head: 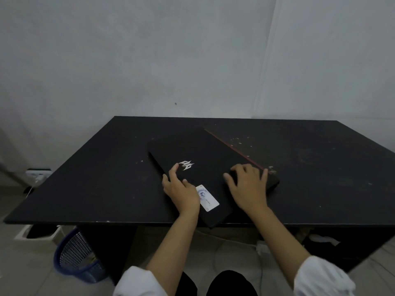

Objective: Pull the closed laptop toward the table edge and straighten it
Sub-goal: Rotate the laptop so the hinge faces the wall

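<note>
A closed black laptop (205,150) with a silver logo and a white sticker lies askew on the black table (96,174), one corner poking past the front edge. My left hand (180,189) lies flat on the lid near its left edge, fingers spread, thumb over the side. My right hand (249,186) presses on the lid's right part, fingers reaching its red-trimmed edge.
A blue mesh bin (77,257) and a white box (38,233) stand on the floor under the table's left side. A power strip (38,174) lies on the floor at the far left. Cables run under the table. The wall is close behind.
</note>
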